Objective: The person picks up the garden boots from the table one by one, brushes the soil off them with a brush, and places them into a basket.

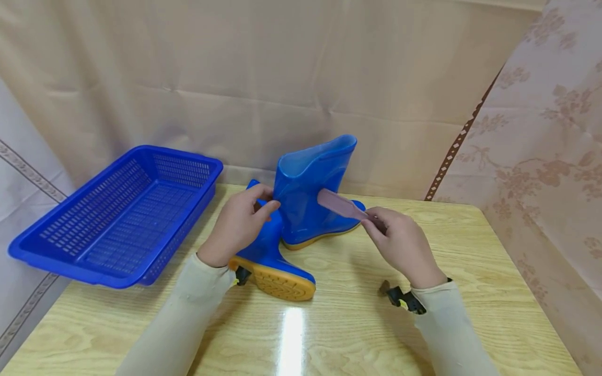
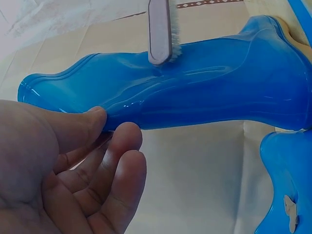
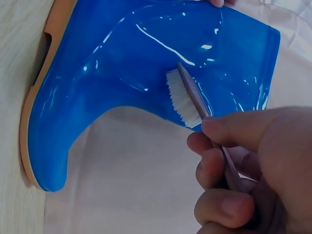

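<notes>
An upright blue rain boot (image 1: 305, 198) stands on the table with its toe pointing right. At the back of its shaft, my left hand (image 1: 240, 222) pinches the boot between thumb and fingers; the left wrist view shows the thumb (image 2: 92, 124) on the near side. My right hand (image 1: 402, 243) grips the handle of a pinkish scrub brush (image 1: 340, 203). White bristles (image 3: 183, 100) face the shaft and appear to touch it. A second blue boot (image 1: 268, 243) lies on its side under my left hand, its yellow sole (image 1: 282, 284) turned toward me.
A blue plastic basket (image 1: 183, 227) with slotted walls stands on the left of the wooden table (image 1: 470, 313). Behind the table hangs a beige curtain (image 1: 226, 78), and a floral cloth (image 1: 545, 156) hangs along the right side.
</notes>
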`<state>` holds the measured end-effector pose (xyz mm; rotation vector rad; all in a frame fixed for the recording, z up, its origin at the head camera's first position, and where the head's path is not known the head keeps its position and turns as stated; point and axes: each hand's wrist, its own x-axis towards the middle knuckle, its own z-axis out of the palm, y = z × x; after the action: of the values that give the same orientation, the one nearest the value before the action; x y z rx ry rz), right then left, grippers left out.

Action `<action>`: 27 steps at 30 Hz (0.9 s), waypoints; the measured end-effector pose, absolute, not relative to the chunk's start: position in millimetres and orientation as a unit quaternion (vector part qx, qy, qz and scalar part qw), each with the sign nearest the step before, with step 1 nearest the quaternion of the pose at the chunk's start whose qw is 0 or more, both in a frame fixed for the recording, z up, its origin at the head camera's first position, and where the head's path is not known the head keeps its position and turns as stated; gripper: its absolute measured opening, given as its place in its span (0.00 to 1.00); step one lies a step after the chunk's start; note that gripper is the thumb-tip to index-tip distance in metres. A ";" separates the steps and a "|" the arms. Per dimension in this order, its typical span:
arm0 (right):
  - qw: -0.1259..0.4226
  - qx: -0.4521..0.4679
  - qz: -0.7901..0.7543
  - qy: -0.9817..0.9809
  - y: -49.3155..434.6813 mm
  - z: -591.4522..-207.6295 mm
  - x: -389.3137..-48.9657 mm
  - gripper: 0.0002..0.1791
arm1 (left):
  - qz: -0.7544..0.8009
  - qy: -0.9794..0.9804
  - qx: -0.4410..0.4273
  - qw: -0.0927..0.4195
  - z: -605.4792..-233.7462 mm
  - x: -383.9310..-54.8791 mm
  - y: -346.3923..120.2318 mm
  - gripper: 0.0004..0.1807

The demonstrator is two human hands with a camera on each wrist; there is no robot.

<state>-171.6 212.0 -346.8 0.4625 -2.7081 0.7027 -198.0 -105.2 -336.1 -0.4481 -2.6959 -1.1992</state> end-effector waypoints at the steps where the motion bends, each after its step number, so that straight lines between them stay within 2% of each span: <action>1: 0.149 0.156 0.250 -0.944 213.0 -346.0 -171.0 0.07 | -0.401 -0.901 -0.148 0.079 -336.0 -198.0 -105.2 0.12; 5: 0.135 0.143 0.277 -0.941 215.5 -344.0 -168.4 0.08 | -0.403 -0.901 -0.142 0.075 -336.5 -198.5 -104.9 0.12; 10: 0.128 0.144 0.289 -0.938 215.1 -342.4 -166.0 0.16 | -0.405 -0.901 -0.136 0.070 -336.9 -199.8 -104.6 0.13; 15: 0.107 0.135 0.286 -0.943 212.5 -339.6 -163.6 0.19 | -0.405 -0.903 -0.131 0.067 -336.9 -199.5 -104.8 0.13; 27: 0.121 0.134 0.288 -0.941 213.1 -337.6 -160.5 0.18 | -0.399 -0.905 -0.128 0.066 -336.0 -200.2 -104.5 0.14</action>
<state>-160.5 213.1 -337.6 0.3912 -2.7470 0.8398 -200.2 -104.5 -336.0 -0.3861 -2.7301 -1.2041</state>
